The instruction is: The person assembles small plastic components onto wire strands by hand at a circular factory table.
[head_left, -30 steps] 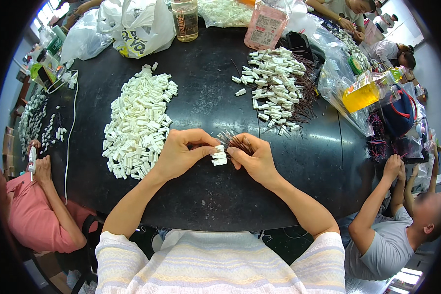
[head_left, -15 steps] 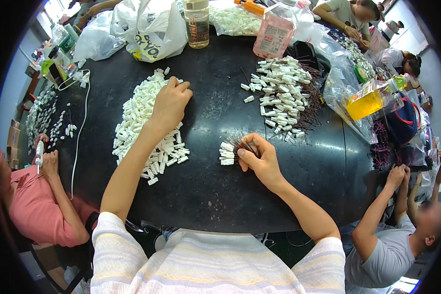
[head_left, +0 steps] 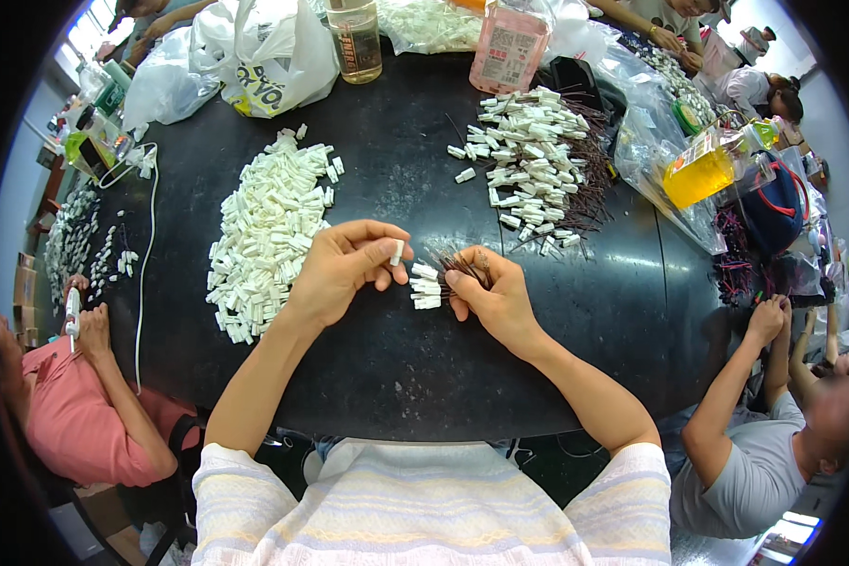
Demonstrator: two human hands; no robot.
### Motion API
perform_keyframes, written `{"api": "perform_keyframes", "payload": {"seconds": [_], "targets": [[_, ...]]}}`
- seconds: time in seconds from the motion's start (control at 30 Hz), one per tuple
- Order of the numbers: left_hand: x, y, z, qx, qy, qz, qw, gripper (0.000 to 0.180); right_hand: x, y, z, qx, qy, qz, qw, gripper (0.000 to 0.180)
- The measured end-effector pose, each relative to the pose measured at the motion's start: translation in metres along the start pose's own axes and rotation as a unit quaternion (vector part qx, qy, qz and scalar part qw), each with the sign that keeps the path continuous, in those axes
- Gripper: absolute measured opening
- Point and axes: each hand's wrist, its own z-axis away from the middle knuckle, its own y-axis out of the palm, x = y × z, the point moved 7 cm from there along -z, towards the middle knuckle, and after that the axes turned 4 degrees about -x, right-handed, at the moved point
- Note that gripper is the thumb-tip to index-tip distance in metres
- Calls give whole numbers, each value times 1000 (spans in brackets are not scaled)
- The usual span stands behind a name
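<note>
Between thumb and fingers my left hand [head_left: 357, 264] pinches a single white plastic connector housing [head_left: 397, 252]. Just right of it, my right hand [head_left: 489, 291] is closed round a bunch of thin dark wires [head_left: 462, 271], whose left ends carry several white connectors [head_left: 425, 286]. A gap separates the loose housing from that bunch. Left of my hands spreads a large pile of white connector housings [head_left: 272, 226]. Farther off to the right lies a heap of white connectors with brown wires [head_left: 538, 170].
Along the far side stand a white plastic bag [head_left: 272, 66], a clear bottle [head_left: 355, 42] and a pink bottle [head_left: 510, 49]. A yellow liquid bottle [head_left: 700, 177] lies at right. A white cable [head_left: 148, 274] runs down the left. Other people sit on both sides.
My left hand has come from the top of the housing pile toward my right hand, bringing a white connector housing. My right hand still grips the wires, almost in place.
</note>
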Motion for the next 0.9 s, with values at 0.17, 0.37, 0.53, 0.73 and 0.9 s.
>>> {"api": "perform_keyframes", "payload": {"seconds": [0.17, 0.37, 0.53, 0.73, 0.9], "targets": [[4, 5, 6, -4, 32, -29, 999, 22, -2, 2, -1, 2, -11, -23, 1000, 7], [3, 5, 8, -28, 65, -83, 994, 17, -2, 3, -1, 6, -2, -15, 1000, 7], [1, 6, 11, -39, 100, -101, 989, 17, -3, 3, -1, 6, -5, 0, 1000, 7], [-4, 13, 15, -44, 188, -180, 965, 16, -1, 4, -1, -5, -7, 19, 1000, 7], [-19, 34, 29, -49, 385, -383, 838, 18, -1, 2, -1, 3, -34, -4, 999, 7]]}}
